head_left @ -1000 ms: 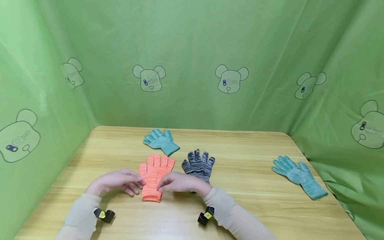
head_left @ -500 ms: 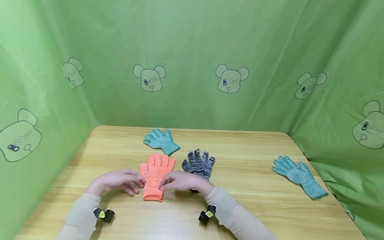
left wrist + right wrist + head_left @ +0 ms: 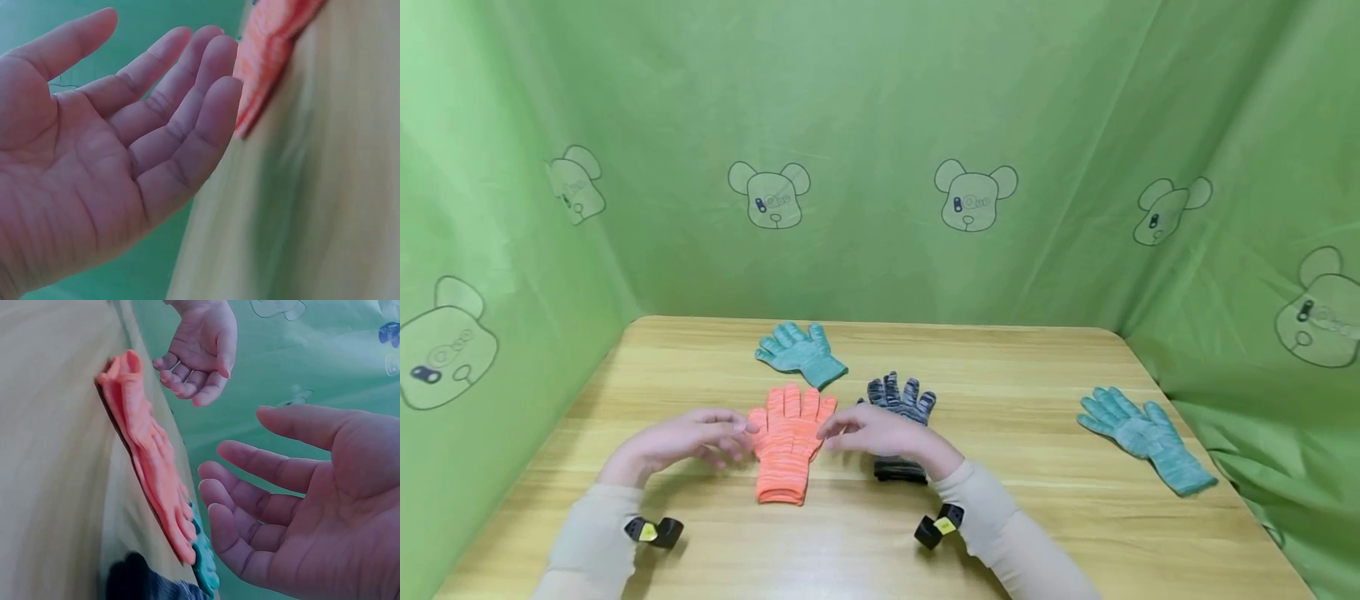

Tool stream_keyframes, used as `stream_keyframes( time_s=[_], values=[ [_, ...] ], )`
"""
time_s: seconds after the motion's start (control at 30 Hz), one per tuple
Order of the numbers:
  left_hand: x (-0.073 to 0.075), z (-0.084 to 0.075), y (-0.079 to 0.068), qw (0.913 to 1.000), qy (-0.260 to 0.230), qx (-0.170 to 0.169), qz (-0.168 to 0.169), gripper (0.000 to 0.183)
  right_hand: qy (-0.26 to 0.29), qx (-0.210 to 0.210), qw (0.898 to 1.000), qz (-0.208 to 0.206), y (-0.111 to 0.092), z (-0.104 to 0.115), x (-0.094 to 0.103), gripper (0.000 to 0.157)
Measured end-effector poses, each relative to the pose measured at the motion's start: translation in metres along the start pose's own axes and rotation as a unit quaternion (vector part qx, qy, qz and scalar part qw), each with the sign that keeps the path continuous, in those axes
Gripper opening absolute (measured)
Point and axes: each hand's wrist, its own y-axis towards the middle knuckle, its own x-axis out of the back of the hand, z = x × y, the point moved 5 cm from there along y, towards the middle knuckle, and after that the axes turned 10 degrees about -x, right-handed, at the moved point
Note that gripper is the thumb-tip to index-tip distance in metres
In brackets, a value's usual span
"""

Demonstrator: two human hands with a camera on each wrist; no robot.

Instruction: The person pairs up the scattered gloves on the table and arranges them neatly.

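An orange knit glove point(image 3: 784, 454) lies flat on the table, fingers pointing away and cuff toward me. My left hand point(image 3: 700, 437) hovers at its left side with relaxed fingers, holding nothing; the left wrist view shows that palm point(image 3: 75, 181) bare. On the glove's other side, my right hand point(image 3: 876, 433) is raised over part of a black-and-grey striped glove point(image 3: 898, 471), hiding its middle. In the right wrist view the right fingers point(image 3: 250, 525) are loosely bent and apart from the orange glove point(image 3: 147, 450).
A teal glove point(image 3: 805, 354) lies behind the orange one. Another teal glove point(image 3: 1150, 442) rests near the table's right edge. Green curtains point(image 3: 880, 250) with bear-head prints stand around the wooden table point(image 3: 1015, 358).
My right hand has left the orange glove's cuff, moving up and to the right. The left hand has lifted slightly from its side. The orange glove shifted only slightly.
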Motion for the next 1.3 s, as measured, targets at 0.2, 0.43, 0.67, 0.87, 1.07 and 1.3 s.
stream_keyframes(
  time_s=[0.2,0.43,0.67,0.87,1.07,1.3],
  values=[
    [0.001,-0.013,0.012,0.9997,0.004,-0.003,-0.023,0.052,0.031,-0.012,0.999,-0.017,-0.011,-0.008,0.014,0.033],
    [0.001,-0.025,0.027,0.9988,0.01,-0.011,-0.047,0.053,0.039,-0.015,0.998,-0.039,-0.024,-0.019,0.029,0.038],
    [-0.005,-0.04,0.047,0.9978,0.006,-0.027,-0.06,0.047,0.06,-0.03,0.996,-0.066,-0.044,-0.035,0.047,0.044],
    [-0.012,-0.052,0.062,0.9971,-0.007,-0.035,-0.067,0.044,0.089,-0.038,0.992,-0.087,-0.065,-0.053,0.065,0.049],
    [-0.021,-0.063,0.077,0.9961,-0.018,-0.054,-0.067,0.044,0.088,-0.047,0.988,-0.122,-0.084,-0.073,0.081,0.051],
    [-0.035,-0.074,0.099,0.9945,-0.038,-0.069,-0.069,0.038,0.091,-0.081,0.979,-0.164,-0.111,-0.097,0.099,0.049]
  ],
)
